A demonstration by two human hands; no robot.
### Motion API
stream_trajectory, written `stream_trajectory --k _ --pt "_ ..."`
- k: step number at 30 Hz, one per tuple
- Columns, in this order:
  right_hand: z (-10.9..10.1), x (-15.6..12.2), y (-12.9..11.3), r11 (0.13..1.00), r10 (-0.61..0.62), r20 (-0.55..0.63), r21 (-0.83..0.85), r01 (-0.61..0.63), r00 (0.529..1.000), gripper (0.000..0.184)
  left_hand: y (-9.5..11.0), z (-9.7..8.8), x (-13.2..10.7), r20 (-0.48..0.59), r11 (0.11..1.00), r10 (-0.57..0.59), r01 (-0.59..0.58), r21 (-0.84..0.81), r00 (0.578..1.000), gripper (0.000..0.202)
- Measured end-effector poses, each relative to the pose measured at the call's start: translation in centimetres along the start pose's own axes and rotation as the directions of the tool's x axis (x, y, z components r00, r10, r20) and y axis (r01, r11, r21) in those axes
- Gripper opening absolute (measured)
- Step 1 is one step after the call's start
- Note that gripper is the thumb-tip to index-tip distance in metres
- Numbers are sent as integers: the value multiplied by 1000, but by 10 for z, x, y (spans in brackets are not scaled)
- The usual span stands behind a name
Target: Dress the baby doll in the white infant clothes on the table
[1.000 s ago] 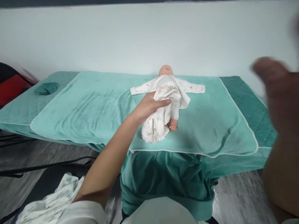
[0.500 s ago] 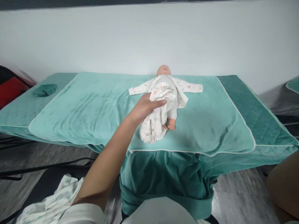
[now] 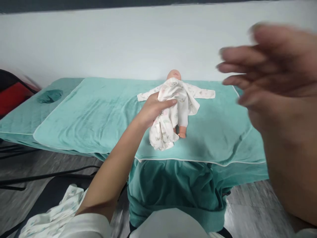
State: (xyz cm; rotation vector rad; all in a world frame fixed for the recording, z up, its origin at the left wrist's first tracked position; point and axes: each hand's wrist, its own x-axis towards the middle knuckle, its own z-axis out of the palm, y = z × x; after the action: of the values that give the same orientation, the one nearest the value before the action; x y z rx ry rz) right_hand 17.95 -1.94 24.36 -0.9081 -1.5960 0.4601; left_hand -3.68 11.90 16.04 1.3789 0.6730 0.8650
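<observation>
A baby doll lies on its back on the green cover, head toward the wall and feet toward me. Its printed white jacket hangs open, sleeves spread out, over a plain white undergarment. My left hand grips a patterned baby garment, thumb on top, holding it bunched over the doll's body and one leg. Up at the right, close to the camera, my right hand is raised and blurred; its fingers are stretched out and hold nothing.
A green towel-like cover with white piping spreads over the massage bed, which has a face hole at left. The wall stands right behind. More printed cloth lies on a black chair at lower left.
My right hand has risen from the lower right edge to the upper right. My left hand has lifted the garment's upper part slightly toward the doll's head.
</observation>
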Motion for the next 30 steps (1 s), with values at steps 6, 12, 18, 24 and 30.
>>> stream_trajectory --k 6,12,18,24,30 --pt "29 25 58 973 156 210 -199 -114 965 62 27 13 -8 173 991 25 -47 126 985 41" --pt "36 28 78 933 359 316 -105 -344 878 41 26 11 -5 133 990 48 -64 124 990 37" --pt "35 25 91 881 412 246 140 -452 878 42 23 -3 -2 412 963 -165 56 263 896 40" --pt "36 15 95 835 400 388 219 -505 830 45 17 1 8 205 999 35 -41 25 978 45" --pt "46 12 92 813 455 291 250 -526 842 37 7 11 7 141 996 29 -17 -83 990 55"
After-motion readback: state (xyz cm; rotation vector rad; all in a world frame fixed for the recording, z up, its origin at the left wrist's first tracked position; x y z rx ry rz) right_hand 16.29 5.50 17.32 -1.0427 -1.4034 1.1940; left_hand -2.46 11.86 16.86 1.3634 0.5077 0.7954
